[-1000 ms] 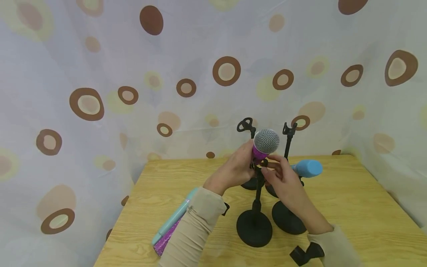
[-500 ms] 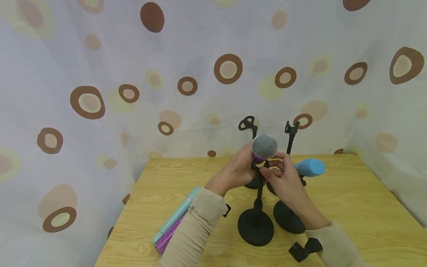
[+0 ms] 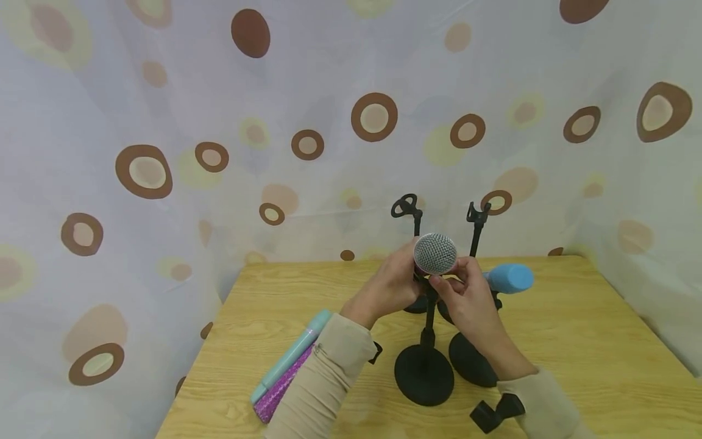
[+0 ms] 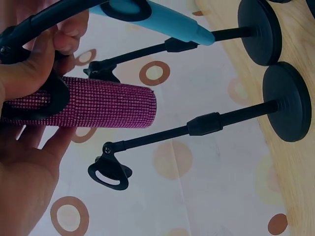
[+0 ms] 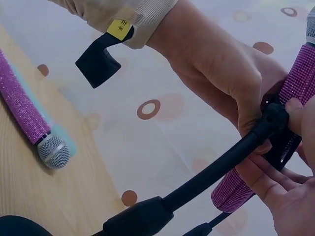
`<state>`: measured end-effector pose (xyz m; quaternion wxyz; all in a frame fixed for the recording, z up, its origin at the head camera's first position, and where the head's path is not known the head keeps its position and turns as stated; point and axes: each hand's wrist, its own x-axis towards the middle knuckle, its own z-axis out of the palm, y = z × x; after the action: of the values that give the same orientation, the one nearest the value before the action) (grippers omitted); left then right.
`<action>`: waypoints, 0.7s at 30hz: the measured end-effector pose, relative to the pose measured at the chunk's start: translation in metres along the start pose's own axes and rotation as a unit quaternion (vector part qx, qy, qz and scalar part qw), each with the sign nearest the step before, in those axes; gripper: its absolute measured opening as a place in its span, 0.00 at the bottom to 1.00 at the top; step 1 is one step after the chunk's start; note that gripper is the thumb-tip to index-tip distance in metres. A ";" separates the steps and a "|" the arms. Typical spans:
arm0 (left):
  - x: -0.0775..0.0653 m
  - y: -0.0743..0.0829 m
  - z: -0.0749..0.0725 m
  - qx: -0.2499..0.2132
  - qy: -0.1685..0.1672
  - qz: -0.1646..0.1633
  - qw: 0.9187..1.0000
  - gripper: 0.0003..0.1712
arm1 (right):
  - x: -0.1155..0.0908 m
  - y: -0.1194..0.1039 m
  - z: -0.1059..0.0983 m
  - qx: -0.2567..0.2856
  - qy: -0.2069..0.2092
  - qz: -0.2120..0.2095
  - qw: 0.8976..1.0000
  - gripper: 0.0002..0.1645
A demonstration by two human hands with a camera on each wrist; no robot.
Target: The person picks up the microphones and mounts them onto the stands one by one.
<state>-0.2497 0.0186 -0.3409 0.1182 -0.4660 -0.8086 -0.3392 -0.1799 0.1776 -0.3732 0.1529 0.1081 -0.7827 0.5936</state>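
A purple rhinestone microphone (image 4: 113,103) with a silver mesh head (image 3: 436,253) lies tilted in the black clip (image 4: 60,98) of the front stand, whose round base (image 3: 424,375) rests on the table. My left hand (image 3: 390,285) grips the microphone and clip from the left, its thumb near the stand's joint. From the other side my right hand (image 3: 470,297) pinches the clip, thumb and fingers around it. In the right wrist view the microphone's tail pokes out below the fingers of my right hand (image 5: 290,206). The fingers partly hide the clip in the head view.
A blue microphone (image 3: 510,278) sits on a stand just right of my right hand. Two stands with bare clips (image 3: 406,206) rise behind. On the wooden table (image 3: 274,292), a teal microphone (image 3: 290,356) and another purple microphone (image 5: 24,103) lie at left. A patterned cloth surrounds the table.
The held microphone has moved down into the clip, its mesh head sinking lower between my hands. My right fingers have drawn closer around the clip.
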 end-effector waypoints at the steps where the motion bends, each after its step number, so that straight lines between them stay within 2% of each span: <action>1: 0.000 0.000 0.000 0.003 0.000 -0.001 1.000 0.34 | 0.000 0.001 -0.002 -0.012 -0.004 -0.004 1.000 0.22; 7: 0.004 0.003 0.000 0.024 -0.012 -0.004 1.000 0.32 | 0.002 0.005 -0.011 -0.132 -0.020 -0.028 0.991 0.21; 9: 0.004 0.004 0.000 0.029 -0.018 -0.002 0.999 0.30 | 0.002 0.003 -0.013 -0.151 -0.025 -0.025 0.988 0.22; 17: 0.005 0.005 -0.003 0.024 -0.038 -0.014 0.999 0.27 | -0.003 -0.003 -0.013 -0.139 -0.031 -0.020 0.990 0.17; 21: 0.006 0.005 -0.003 0.019 -0.052 -0.027 0.998 0.27 | -0.007 0.001 -0.013 -0.128 -0.037 -0.019 0.991 0.19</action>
<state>-0.2492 0.0218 -0.3336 0.0756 -0.4584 -0.8324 -0.3021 -0.1726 0.1900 -0.3730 0.1470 0.1243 -0.8550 0.4816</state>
